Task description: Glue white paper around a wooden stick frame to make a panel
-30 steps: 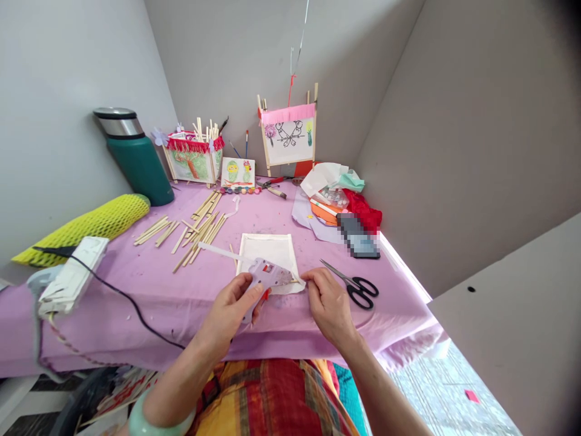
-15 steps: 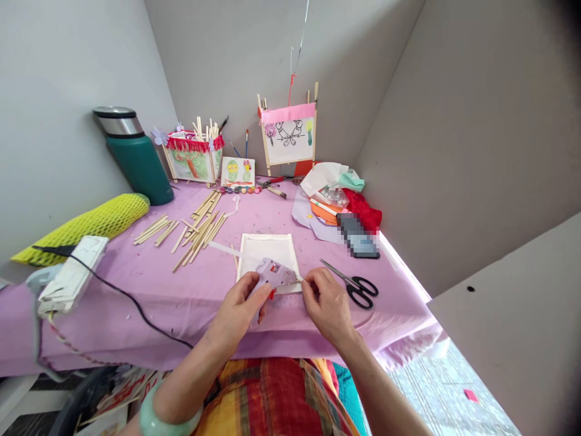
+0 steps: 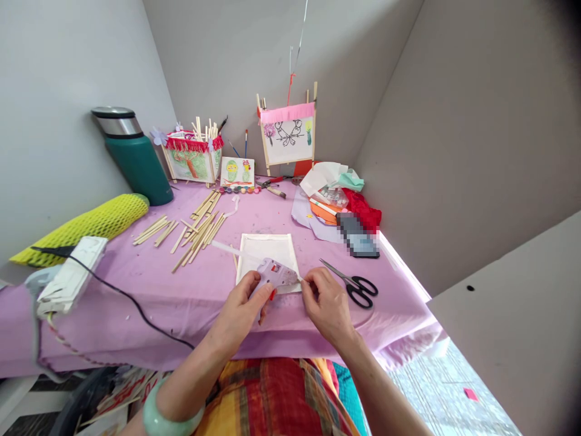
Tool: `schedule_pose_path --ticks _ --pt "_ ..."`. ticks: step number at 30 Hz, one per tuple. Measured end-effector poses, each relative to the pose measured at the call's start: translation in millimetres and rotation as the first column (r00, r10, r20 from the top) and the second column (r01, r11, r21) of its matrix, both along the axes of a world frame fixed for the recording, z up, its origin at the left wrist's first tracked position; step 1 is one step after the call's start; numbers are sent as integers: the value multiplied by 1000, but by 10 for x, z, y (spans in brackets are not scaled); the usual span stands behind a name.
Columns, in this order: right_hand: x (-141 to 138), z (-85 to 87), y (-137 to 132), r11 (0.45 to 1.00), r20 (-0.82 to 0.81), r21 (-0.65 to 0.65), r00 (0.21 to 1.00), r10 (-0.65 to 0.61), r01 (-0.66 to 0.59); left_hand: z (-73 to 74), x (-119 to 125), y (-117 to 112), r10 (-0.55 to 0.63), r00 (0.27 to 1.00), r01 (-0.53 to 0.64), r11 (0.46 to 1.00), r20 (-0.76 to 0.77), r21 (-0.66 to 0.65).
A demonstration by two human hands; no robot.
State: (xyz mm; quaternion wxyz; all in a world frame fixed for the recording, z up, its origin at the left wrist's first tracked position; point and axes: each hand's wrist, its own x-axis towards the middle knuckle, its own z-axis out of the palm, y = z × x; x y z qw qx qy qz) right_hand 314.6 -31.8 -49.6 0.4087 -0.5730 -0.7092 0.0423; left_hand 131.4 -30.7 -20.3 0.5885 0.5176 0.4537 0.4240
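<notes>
The left hand point(image 3: 238, 303) is clamped around a pale hot glue gun point(image 3: 276, 272) with a red trigger, held over the near edge of a white paper-covered frame point(image 3: 267, 254). A long white glue stick point(image 3: 231, 249) runs from the rear of the gun across the frame. The right hand point(image 3: 327, 306) pinches the frame's right edge near the gun's nozzle (the exact contact is partly hidden). The hands are close together but not touching.

The frame lies flat on a lilac tablecloth point(image 3: 136, 315). Black-handled scissors point(image 3: 356, 287) lie just right of it, and loose wooden craft sticks point(image 3: 197, 233) lie left of it. Beyond the frame stand two stick-framed paper panels point(image 3: 288, 136) point(image 3: 193, 158). A jade bangle point(image 3: 170, 412) circles the left wrist.
</notes>
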Motion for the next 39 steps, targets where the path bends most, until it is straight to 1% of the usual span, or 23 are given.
schedule_pose_path --ticks 12,20,27,31,36,39 --pt "2 -2 -2 1000 0 -7 1000 5 -5 -29 -1 5 3 1000 -2 1000 -23 23" --pt "4 -4 2 1000 2 -12 1000 0 0 -28 1 7 17 1000 -17 1000 -12 21" --pt "8 -15 -2 1000 3 -10 1000 3 -3 -62 -10 8 -12 1000 13 999 -12 32" --pt "-1 -22 1 1000 -2 -8 1000 2 -2 -51 -8 1 -6 1000 7 1000 -24 30" --pt "0 -9 -3 1000 0 -11 1000 5 -5 -19 0 -16 -13 997 16 999 -80 38" --pt "5 -2 -5 1000 2 -12 1000 5 -5 -11 -15 -24 -13 989 26 996 -145 89"
